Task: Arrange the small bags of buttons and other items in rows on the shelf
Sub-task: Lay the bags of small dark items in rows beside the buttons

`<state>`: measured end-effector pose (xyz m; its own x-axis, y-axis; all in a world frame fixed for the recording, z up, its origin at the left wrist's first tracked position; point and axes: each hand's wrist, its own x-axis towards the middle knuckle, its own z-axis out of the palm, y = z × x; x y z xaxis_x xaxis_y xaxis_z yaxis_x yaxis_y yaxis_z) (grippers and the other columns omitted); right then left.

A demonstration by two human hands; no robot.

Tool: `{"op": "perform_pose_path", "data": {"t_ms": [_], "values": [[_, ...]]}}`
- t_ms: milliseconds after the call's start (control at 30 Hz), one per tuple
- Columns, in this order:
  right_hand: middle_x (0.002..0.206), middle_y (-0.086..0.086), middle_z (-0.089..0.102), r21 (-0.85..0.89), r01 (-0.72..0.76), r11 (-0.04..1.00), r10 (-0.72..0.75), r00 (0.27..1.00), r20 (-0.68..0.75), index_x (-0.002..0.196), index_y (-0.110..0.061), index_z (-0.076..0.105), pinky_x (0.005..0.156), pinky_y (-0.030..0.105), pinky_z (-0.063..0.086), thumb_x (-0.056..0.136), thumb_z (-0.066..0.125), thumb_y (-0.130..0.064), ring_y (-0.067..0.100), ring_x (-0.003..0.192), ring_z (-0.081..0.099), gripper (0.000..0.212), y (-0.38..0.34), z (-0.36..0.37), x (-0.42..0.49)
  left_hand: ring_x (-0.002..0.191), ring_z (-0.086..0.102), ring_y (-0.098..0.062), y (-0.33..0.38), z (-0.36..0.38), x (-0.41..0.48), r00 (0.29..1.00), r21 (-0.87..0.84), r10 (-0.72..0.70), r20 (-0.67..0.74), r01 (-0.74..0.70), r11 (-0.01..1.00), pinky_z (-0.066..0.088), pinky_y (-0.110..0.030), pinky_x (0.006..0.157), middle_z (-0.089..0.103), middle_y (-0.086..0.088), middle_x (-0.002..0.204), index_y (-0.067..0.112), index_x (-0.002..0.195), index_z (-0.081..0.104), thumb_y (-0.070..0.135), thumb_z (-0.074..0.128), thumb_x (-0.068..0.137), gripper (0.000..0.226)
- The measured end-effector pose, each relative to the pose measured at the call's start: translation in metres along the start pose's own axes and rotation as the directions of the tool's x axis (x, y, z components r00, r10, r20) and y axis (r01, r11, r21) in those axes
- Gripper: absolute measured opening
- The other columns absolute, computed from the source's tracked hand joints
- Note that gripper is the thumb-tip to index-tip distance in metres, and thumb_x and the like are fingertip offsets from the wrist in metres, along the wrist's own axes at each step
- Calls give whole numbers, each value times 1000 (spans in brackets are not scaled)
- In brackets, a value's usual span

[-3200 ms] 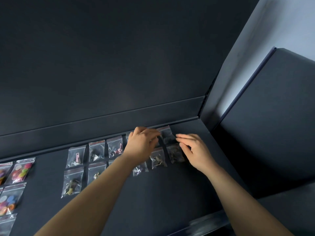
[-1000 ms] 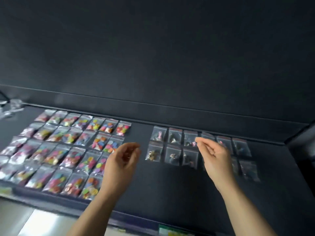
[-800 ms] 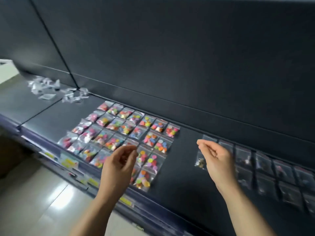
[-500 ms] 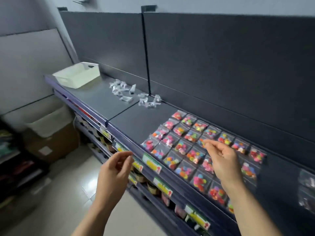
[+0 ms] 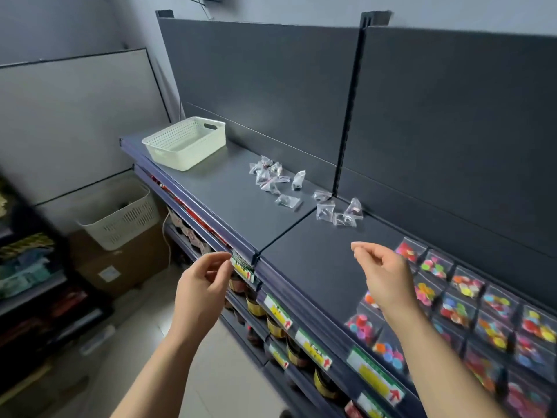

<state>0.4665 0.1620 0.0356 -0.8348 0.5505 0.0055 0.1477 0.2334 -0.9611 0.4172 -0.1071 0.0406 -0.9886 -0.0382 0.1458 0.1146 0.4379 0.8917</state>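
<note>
Light is soft and even, edges bow (wide lens), left side smears.

bare left hand: raised, palm turned inward, fingers loosely curled, holding nothing | bare right hand: raised alongside, well apart, fingers loosely curled, thumb near forefinger, holding nothing | left forearm, right forearm: bare, reaching forward from the lower edge

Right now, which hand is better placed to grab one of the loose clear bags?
The right hand, probably: it hovers empty over the dark shelf, nearer the loose clear plastic bags. The left hand hangs off the shelf's front edge, farther away.
</note>
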Motion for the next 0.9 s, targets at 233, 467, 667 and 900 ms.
{"op": "perform_pose_path", "data": {"t_ms": [233, 467, 667, 900], "values": [[74, -14, 65, 27, -18, 999, 18, 1000, -17, 89, -20, 73, 52, 5, 39, 92, 60, -19, 6, 64, 52, 14, -4, 69, 100, 69, 61, -8, -15, 32, 126, 1000, 40, 0, 29, -1, 999, 46, -20, 64, 70, 4, 83, 19, 100, 70, 20, 63, 90, 12], [70, -16, 63, -74, -42, 996, 42, 999, 3, 91, -27, 72, 62, 15, 40, 91, 60, -23, -1, 62, 53, 13, -10, 114, 165, 82, 59, -12, -29, 89, 242, 985, 194, 30, 168, -62, 979, 46, -23, 76, 68, 2, 101, 18, 110, 67, 26, 64, 89, 23], [88, -24, 66, -164, -69, 984, 67, 998, -21, 94, -29, 71, 72, 3, 42, 90, 61, -22, -13, 85, 59, 13, -7, 147, 198, 116, 49, -28, -45, 144, 323, 912, 366, 102, 398, -260, 893, 41, -35, 96, 58, 1, 130, 21, 130, 57, 38, 65, 86, 47], [111, -10, 62, -351, -139, 926, 153, 988, 12, 118, -21, 65, 89, 17, 38, 89, 65, -22, 5, 102, 55, 29, 3, 184, 220, 80, 59, -23, -61, 147, 356, 807, 262, 169, 565, -370, 892, 46, -31, 68, 66, 3, 78, 19, 88, 69, 28, 69, 83, 10]]}}
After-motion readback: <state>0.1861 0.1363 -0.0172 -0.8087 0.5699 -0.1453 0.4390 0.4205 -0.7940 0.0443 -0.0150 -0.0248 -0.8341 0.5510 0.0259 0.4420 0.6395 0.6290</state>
